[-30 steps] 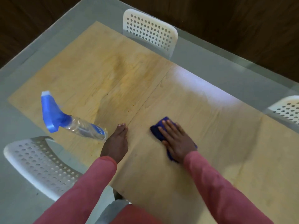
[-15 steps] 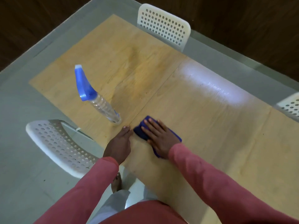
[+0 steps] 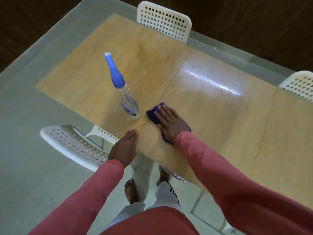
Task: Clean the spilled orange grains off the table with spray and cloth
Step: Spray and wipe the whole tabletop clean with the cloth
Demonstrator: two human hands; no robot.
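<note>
Head view, right hand (image 3: 171, 124) flat, pressing blue cloth (image 3: 153, 114) beneath it, left hand (image 3: 124, 147) relaxed on table (image 3: 237, 133) edge

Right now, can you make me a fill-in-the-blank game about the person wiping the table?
1. The right hand presses flat on a cloth whose colour is ____.
2. The spray bottle stands on the wooden table, and ____ hand is holding it.
3. The left hand rests at the table's near ____.
4. The chairs around the table are coloured ____.

Missing words: blue; neither; edge; white.
</note>
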